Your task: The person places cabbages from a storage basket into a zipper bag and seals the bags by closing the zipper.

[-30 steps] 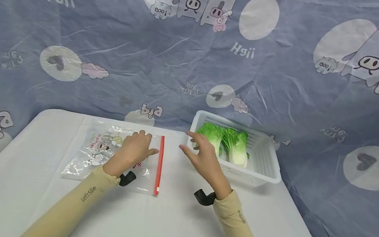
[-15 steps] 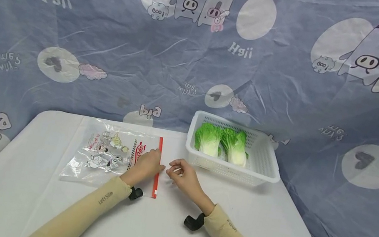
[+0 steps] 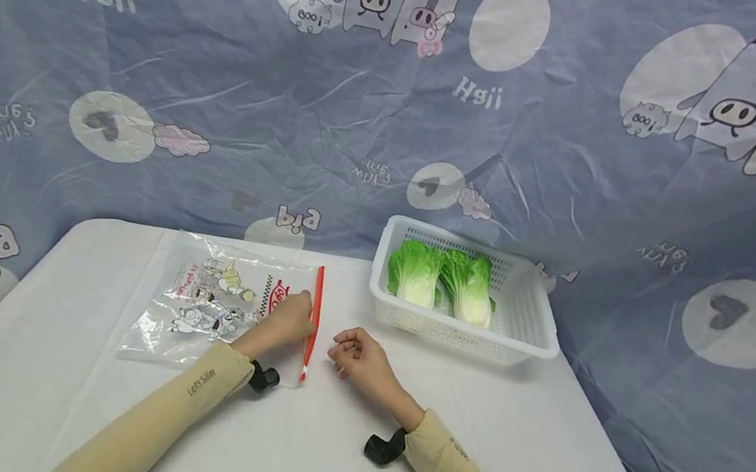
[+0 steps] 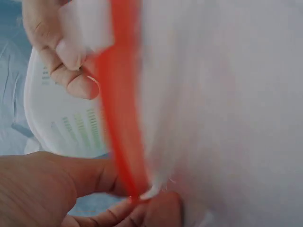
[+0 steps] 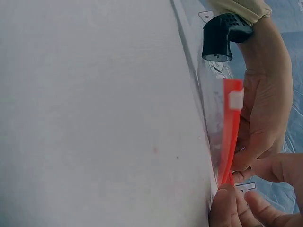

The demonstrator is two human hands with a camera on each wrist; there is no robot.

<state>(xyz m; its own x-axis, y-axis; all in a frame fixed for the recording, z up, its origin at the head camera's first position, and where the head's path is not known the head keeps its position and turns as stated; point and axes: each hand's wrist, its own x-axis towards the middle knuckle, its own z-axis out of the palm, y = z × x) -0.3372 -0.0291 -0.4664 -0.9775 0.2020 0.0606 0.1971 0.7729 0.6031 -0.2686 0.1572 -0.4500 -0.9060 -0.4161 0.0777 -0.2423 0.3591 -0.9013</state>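
A clear zip bag (image 3: 181, 319) with cartoon prints and a red zip strip (image 3: 317, 301) lies on the white table. My left hand (image 3: 283, 320) pinches the strip about midway; the left wrist view shows thumb and fingers around the red band (image 4: 120, 109). A white slider (image 5: 236, 100) sits near the strip's near end. My right hand (image 3: 366, 365) is just right of the strip, fingers loosely bent, a gap between it and the bag in the head view. In the right wrist view, its fingertips (image 5: 222, 203) overlap the strip's far part.
A white perforated basket (image 3: 522, 342) stands at the back right, holding two heads of leafy cabbage (image 3: 442, 281). A blue printed cloth (image 3: 224, 74) hangs behind the table (image 3: 308, 460). Black wrist cameras (image 3: 386, 447) are strapped under both wrists.
My left hand has moved from over the bag to its red strip and now grips it, lifting that edge slightly. My right hand has come down and left from beside the basket.
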